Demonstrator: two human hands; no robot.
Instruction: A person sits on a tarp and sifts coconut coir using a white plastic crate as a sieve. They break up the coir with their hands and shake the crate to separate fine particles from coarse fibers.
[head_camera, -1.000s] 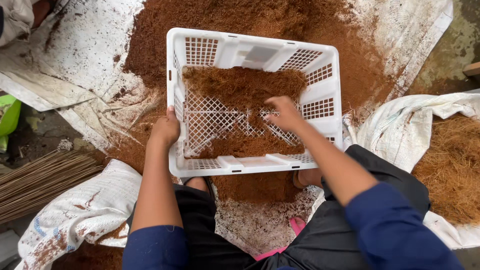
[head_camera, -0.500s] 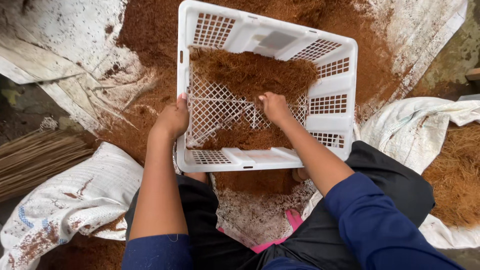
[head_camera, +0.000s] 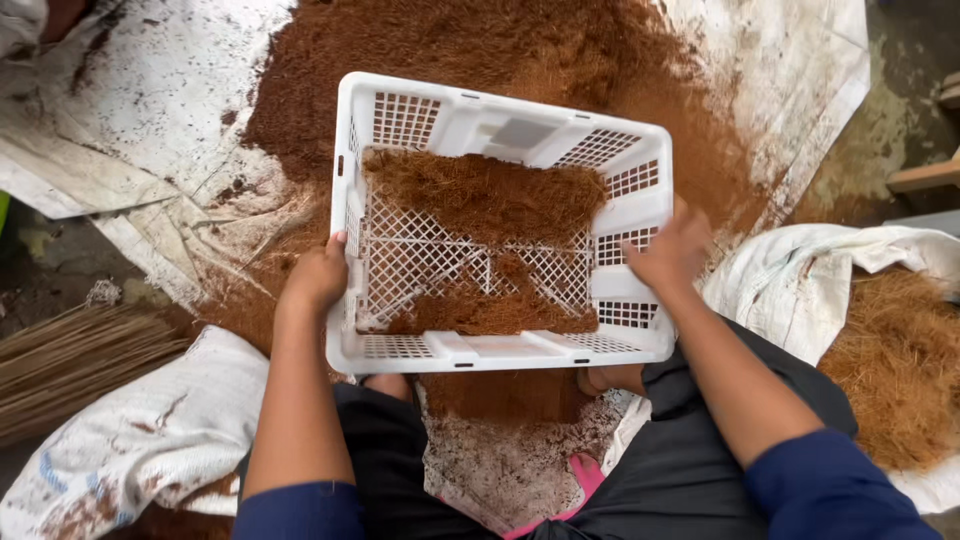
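Head view shows us our left hand (head_camera: 318, 275) curled around the left rim of the white crate (head_camera: 500, 110), our right hand (head_camera: 672, 245) blurred against its right wall with its grip unclear, and brown fibre (head_camera: 485, 195) inside the crate, between both hands.

Smooth white plastic lattice crate (head_camera: 640, 180), crumbly matt brown fibre (head_camera: 480, 195), rough woven sack cloth (head_camera: 130, 120).

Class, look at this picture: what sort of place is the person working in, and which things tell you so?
Probably an outdoor work yard for sieving coconut fibre: a white crate over a brown powder heap on ground sheets, with a sack of coarse fibre nearby.
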